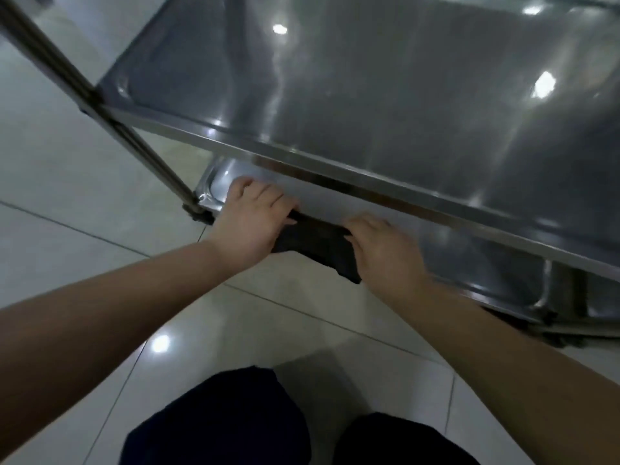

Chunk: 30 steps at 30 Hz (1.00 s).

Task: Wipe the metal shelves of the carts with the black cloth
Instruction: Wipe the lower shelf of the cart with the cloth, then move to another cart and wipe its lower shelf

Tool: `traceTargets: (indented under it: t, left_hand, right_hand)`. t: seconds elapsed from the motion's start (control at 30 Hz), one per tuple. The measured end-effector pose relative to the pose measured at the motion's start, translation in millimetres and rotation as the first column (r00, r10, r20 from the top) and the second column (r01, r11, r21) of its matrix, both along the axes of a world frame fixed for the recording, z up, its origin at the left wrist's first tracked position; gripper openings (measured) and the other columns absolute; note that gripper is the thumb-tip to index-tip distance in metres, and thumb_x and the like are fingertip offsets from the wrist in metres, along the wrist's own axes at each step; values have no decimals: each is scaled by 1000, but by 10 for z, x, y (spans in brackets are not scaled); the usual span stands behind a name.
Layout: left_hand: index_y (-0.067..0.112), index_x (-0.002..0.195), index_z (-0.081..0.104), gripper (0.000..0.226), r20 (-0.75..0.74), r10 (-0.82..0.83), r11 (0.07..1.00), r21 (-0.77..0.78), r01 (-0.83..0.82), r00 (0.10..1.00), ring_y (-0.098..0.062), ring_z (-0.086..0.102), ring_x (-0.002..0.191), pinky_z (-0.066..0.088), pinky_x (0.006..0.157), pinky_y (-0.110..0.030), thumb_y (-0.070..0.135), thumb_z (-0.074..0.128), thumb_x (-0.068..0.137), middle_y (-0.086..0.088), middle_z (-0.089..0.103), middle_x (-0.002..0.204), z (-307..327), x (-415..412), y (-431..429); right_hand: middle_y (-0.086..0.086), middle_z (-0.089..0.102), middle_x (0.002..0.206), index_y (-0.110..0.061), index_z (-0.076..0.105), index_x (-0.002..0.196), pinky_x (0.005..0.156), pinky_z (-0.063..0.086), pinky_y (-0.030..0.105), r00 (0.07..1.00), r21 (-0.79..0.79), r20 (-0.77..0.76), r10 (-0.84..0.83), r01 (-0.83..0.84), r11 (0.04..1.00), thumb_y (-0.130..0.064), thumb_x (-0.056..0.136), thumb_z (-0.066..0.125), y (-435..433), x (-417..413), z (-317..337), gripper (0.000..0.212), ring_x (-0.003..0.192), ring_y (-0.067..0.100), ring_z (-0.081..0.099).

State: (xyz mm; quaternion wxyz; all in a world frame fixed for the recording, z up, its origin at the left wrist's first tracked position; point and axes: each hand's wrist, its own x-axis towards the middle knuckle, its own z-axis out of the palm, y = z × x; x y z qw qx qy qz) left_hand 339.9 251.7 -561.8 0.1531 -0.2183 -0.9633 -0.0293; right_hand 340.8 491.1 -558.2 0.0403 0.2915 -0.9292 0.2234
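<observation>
A steel cart fills the upper right of the head view. Its upper metal shelf is shiny and bare. Below it, the lower shelf shows only along its near edge. The black cloth lies bunched over that near edge. My left hand grips the cloth's left end, fingers curled over it. My right hand presses on the cloth's right end. Most of the lower shelf is hidden under the upper one.
A slanted steel post runs down the cart's left corner to a caster. A second cart's lower frame stands at the right. Glossy pale floor tiles lie all around. My dark-trousered knees are at the bottom.
</observation>
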Motion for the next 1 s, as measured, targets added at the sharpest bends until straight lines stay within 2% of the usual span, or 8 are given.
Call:
traceTargets:
  t: [0.1,0.2,0.33,0.53,0.7,0.8,0.87,1.0]
  left_hand:
    - [15,94,69,20,0,11,1000,-5,-11,1000,-29,62,86,35,83,-41,23,50,93,-4,63,87,607,160,-143]
    - [15,96,70,11,-17,21,1000,-8,-22,1000,-29,62,88,37,84,-41,17,62,89,-3,65,90,1269,303,-299]
    - [16,96,72,24,-31,112,993,49,-111,993,-29,61,91,35,88,-41,27,51,94,-2,68,91,2371,422,-429]
    - [20,98,70,17,-97,149,984,110,-138,984,-27,60,91,35,83,-40,27,55,95,1,67,89,4111,618,-758]
    - [22,97,71,26,-135,249,967,92,-238,959,-23,60,89,33,86,-39,34,48,95,4,67,88,5645,791,-1132]
    - [24,95,70,33,-174,339,941,63,-334,924,-23,63,81,31,87,-40,39,40,95,5,66,83,6521,849,-1454]
    - [26,96,68,36,-201,396,918,57,-393,896,-22,64,82,30,90,-41,43,37,96,7,67,84,7019,830,-1707]
    - [22,99,67,34,-235,483,873,53,-485,843,-26,62,92,28,91,-42,45,43,96,2,70,92,7794,791,-2240]
  right_hand:
    - [14,68,92,-2,69,104,64,57,39,999,-8,45,11,-11,1000,-4,75,62,-159,237,538,30,74,33,67]
    - [16,70,94,1,70,101,66,59,46,993,-69,113,-23,31,997,0,72,62,-332,374,1303,31,75,35,69]
    - [15,70,94,-1,72,100,69,57,40,989,-161,130,-66,87,983,-2,82,55,-537,363,2424,25,78,33,67]
    - [7,69,103,-7,71,108,85,45,27,998,-192,51,-35,44,980,-13,92,46,-831,364,4118,31,94,18,58]
    - [6,66,104,-11,70,108,89,46,32,996,-184,80,39,-24,983,-13,93,44,-1271,162,5597,31,97,24,58]
    - [3,66,109,-17,69,113,87,32,16,992,-147,19,127,-123,981,-11,98,47,-1649,-13,6443,27,103,19,55]
    - [-1,66,111,-19,69,114,85,28,13,984,-157,-63,168,-176,972,-10,98,49,-1926,-139,6936,27,106,17,55]
    - [4,68,110,-14,70,112,95,37,30,963,-135,-170,208,-232,963,-7,97,49,-2555,-235,7763,26,107,25,54]
